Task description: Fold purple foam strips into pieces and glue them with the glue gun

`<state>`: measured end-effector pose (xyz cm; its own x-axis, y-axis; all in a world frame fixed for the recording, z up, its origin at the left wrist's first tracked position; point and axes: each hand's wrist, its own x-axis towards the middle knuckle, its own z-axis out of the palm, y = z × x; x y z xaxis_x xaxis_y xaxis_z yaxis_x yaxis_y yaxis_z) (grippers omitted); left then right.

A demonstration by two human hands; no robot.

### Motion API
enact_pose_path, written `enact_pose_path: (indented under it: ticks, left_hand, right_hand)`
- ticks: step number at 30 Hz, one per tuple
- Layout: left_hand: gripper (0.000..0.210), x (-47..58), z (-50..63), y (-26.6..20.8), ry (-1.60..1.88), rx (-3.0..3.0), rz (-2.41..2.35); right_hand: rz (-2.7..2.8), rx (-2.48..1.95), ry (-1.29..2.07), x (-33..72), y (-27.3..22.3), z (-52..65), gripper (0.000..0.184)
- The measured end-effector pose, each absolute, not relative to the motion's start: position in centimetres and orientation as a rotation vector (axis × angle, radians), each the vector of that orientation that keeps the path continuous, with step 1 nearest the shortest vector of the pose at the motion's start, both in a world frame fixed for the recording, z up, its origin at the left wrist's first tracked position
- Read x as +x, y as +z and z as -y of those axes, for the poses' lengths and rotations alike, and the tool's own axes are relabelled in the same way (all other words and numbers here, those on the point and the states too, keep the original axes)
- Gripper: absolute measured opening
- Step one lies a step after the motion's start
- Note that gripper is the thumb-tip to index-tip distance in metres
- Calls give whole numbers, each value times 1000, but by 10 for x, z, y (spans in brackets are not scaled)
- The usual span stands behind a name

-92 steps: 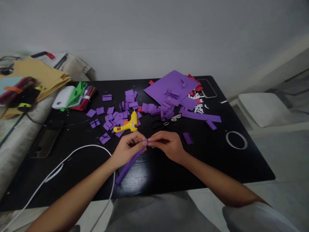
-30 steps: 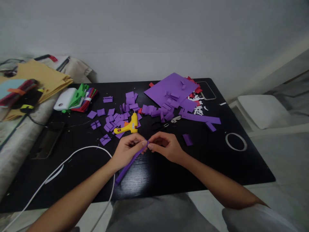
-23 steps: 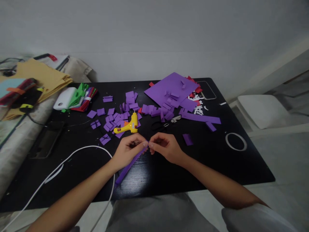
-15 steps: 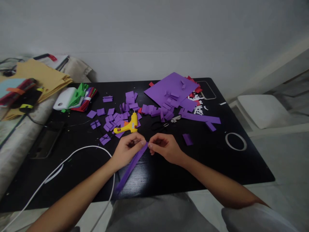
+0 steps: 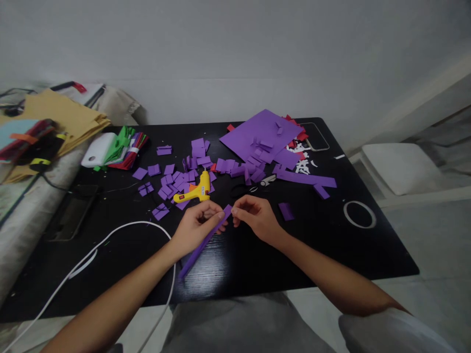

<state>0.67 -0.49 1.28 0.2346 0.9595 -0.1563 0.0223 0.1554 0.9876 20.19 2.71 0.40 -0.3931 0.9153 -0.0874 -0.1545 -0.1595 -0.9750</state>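
A long purple strip (image 5: 200,248) slants across the dark table toward me, its far end raised. My left hand (image 5: 198,223) pinches it near that end between thumb and fingers. Beside the strip's tip is my right hand (image 5: 255,217), its thumb and fingers drawn together; whether anything small is between them is hidden. Just beyond my left hand lies a yellow glue gun (image 5: 201,189) among many small folded purple pieces (image 5: 178,182). Pliers with a pale metal part (image 5: 268,181) lie beyond my right hand.
A purple sheet (image 5: 257,130) with scraps rests at the back. Bundled coloured pieces (image 5: 125,149) and a phone (image 5: 73,213) are on the left. A white cable (image 5: 121,226) loops over the near left. A tape ring (image 5: 359,215) lies right.
My right hand has shifted slightly up and right from the strip's end. More of that end shows between my hands, and the strip's near end has risen slightly.
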Motion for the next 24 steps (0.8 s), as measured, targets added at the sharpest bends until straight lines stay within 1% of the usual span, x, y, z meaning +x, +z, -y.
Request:
enact_pose_path:
  ticks: [6,11,18,24]
  left_hand:
    - [23,8,6,12,932,1250,-1105]
    - [21,9,9,11,903,1312,-1088]
    - [22,9,7,12,886,1226,-1111]
    - [23,8,6,10,860,1222,-1129]
  right_hand:
    - [1219,-897,1817,200,3,-26,30]
    - [1298,-954,1724,197,4,-23,32]
    - [1312,-1001,1602,202,8,-30,34]
    - [1301,-1031,1669,204,8,-34,36]
